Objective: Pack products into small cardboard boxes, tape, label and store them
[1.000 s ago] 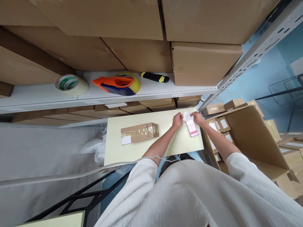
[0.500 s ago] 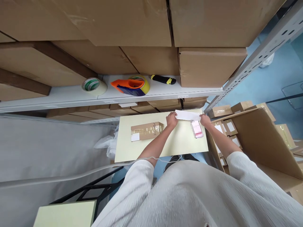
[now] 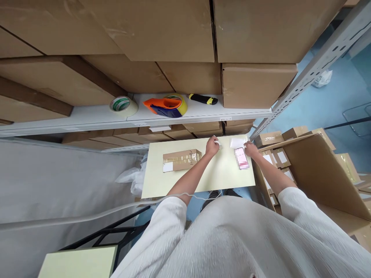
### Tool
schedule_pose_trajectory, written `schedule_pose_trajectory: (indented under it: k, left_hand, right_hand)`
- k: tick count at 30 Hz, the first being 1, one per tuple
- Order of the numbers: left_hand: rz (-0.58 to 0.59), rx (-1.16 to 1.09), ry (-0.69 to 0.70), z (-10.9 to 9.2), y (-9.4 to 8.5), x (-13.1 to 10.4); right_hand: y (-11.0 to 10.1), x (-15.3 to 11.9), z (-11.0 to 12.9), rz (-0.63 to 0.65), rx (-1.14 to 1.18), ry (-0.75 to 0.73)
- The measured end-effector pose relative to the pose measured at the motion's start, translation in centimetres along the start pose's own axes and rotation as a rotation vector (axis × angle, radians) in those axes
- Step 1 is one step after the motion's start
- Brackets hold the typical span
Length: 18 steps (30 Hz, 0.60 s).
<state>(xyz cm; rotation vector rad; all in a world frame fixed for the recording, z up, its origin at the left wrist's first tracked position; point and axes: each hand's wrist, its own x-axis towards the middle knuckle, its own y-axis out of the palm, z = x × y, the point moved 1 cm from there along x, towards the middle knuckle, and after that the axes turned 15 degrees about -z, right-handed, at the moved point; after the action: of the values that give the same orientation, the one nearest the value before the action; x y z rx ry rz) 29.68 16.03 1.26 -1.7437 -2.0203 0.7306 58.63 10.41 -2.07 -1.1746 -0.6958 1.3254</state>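
My left hand (image 3: 212, 147) is closed on a small piece of white paper (image 3: 218, 143), which pokes out past the fingertips above the pale yellow tabletop (image 3: 220, 175). A larger white paper strip (image 3: 237, 142) lies at the table's far right; my right hand (image 3: 251, 149) pinches its right end. Just below that strip a phone (image 3: 241, 158) rests with its lit, partly blurred screen facing up. To the left of my left hand is a taped cardboard box (image 3: 182, 160) with a white label (image 3: 167, 166) on its corner.
Ahead runs a grey shelf (image 3: 101, 118) stacked with cartons (image 3: 259, 85), carrying a tape roll (image 3: 123, 105), an orange tape dispenser (image 3: 165, 106) and a utility knife (image 3: 203, 99). At right stands a large open carton (image 3: 327, 170) with small labelled boxes inside. A white cable (image 3: 116, 211) crosses at left.
The white strip stretched between both hands has parted. A small piece is in my left hand, and the larger part lies by my right hand. The view has shifted slightly.
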Motion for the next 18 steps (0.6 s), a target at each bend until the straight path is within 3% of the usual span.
schedule_pose_trajectory:
  k: [4, 9, 15, 18]
  left_hand:
    - [-0.009, -0.074, -0.048, -0.8, -0.3, -0.5]
    - [-0.094, -0.113, -0.064, -1.5, -2.1, -1.7]
    - [-0.13, -0.286, -0.22, -0.5, -6.6, -3.3]
    - [-0.176, -0.322, -0.216, 0.7, -9.4, -3.8]
  right_hand:
    - [-0.2, -0.9, 1.3, -0.061, 0.089, -0.148]
    - [0.2, -2.3, 5.7, -0.074, 0.303, -0.274]
    - [0.9, -3.7, 12.0, -0.114, 0.566, -0.244]
    - [0.9, -4.2, 15.1, -0.118, 0.693, -0.215]
